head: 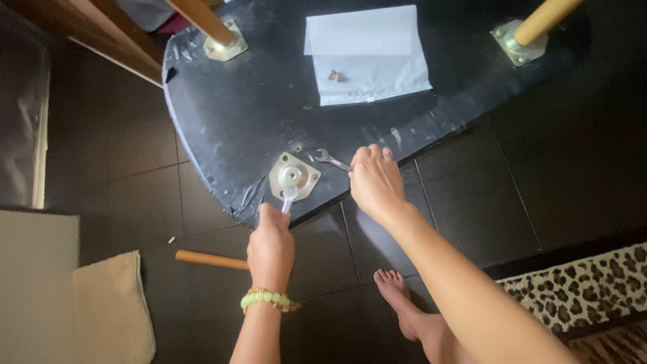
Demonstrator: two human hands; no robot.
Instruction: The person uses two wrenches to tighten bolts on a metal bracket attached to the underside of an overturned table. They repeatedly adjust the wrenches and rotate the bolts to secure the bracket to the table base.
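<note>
An upturned black tabletop (256, 108) lies on the dark floor. A metal mounting plate (294, 176) sits near its front edge. My left hand (271, 244) grips a silver wrench (290, 189) whose head rests on the plate's centre fitting. My right hand (375, 180) holds the end of a second small silver wrench (329, 158) lying on the tabletop right of the plate. Two wooden legs (202, 19) (544, 15) stand in plates at the far corners.
A loose wooden leg (210, 259) lies on the floor left of my left hand. A white plastic bag (367, 54) with small screws (336, 75) lies on the tabletop. My bare foot (397, 296) is below; a leopard-print rug (586, 283) lies right, a beige cloth (111, 310) left.
</note>
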